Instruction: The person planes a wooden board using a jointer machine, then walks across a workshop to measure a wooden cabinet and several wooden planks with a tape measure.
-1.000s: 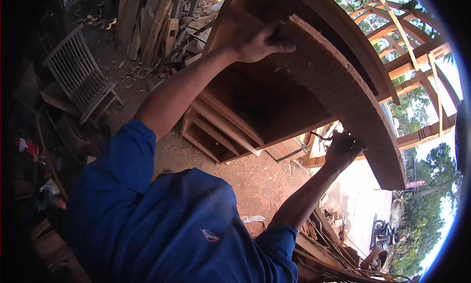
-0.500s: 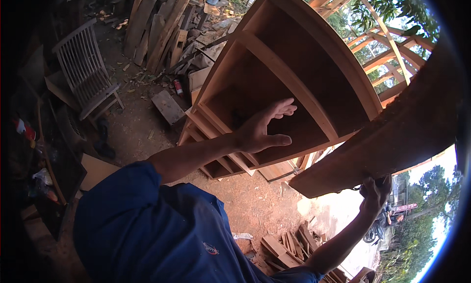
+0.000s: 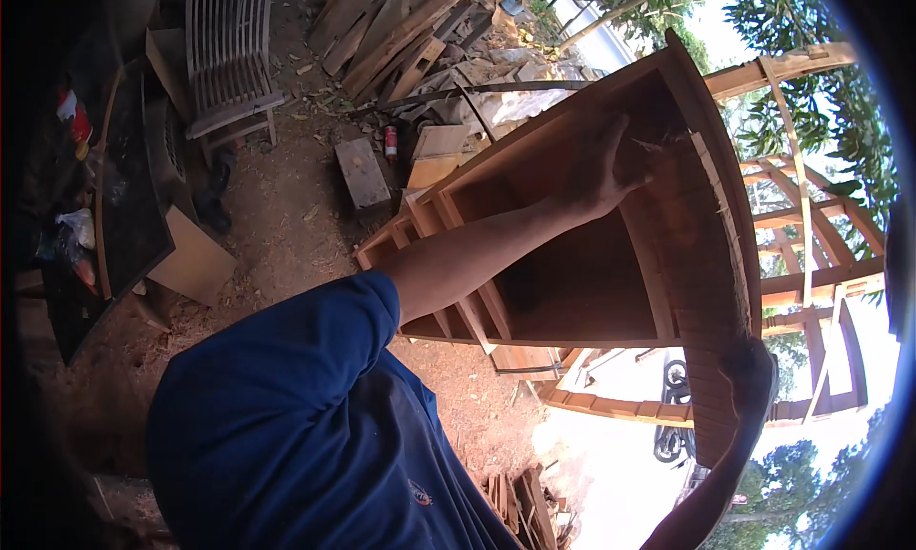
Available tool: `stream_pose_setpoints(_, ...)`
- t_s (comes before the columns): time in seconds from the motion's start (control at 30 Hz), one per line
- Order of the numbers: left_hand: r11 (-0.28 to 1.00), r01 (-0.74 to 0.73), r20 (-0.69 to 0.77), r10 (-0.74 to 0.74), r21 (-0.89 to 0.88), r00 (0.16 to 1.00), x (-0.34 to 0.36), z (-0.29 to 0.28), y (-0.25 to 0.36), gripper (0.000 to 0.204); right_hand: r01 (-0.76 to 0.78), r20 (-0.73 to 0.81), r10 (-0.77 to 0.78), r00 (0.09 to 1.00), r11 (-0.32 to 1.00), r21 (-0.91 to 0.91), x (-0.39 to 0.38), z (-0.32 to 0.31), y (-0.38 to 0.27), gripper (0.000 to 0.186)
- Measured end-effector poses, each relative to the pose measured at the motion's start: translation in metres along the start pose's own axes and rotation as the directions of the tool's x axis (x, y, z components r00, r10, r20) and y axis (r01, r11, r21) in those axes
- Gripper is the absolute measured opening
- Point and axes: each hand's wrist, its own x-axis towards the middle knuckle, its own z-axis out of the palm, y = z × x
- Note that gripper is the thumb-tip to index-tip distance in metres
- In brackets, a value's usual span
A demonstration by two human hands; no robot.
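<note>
The rough-edged wooden plank (image 3: 701,264) lies over the wide end of the open wooden cabinet (image 3: 572,302), its lower end jutting past the side. My right hand (image 3: 749,371) curls closed on its right edge; my left hand (image 3: 601,173), fingers half spread, meets its upper left, grip unclear. I'd support it at 2 well-spaced points, clear of the curved wooden frame (image 3: 811,285) beyond.

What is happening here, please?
A person in a blue shirt holds a rough-edged wooden plank in front of an open wooden cabinet. The right hand grips the plank's lower part in view; the left hand is by its other end, but its grip is too dark to judge. Whether plank and cabinet touch is unclear.
</note>
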Motion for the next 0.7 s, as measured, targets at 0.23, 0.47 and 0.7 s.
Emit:
stream_pose_setpoints(0.23,0.980,-0.120,0.460,0.181,-0.158,0.869,0.061,-0.003,0.005,0.076,-0.075,0.087,0.069,0.994,0.995,0.065,0.007,0.028,-0.006,0.029)
stream_pose_setpoints(0.47,0.986,-0.034,0.788,0.152,-0.165,0.596,0.096,0.000,-0.014,0.066,-0.098,0.168,0.109,0.980,0.993,-0.069,0.015,0.022,-0.019,0.039)
stream_pose_setpoints(0.7,0.955,-0.166,0.736,0.297,-0.247,0.608,0.103,0.002,-0.037,0.060,-0.247,0.057,0.264,0.963,0.947,-0.207,0.024,0.025,-0.050,0.055)
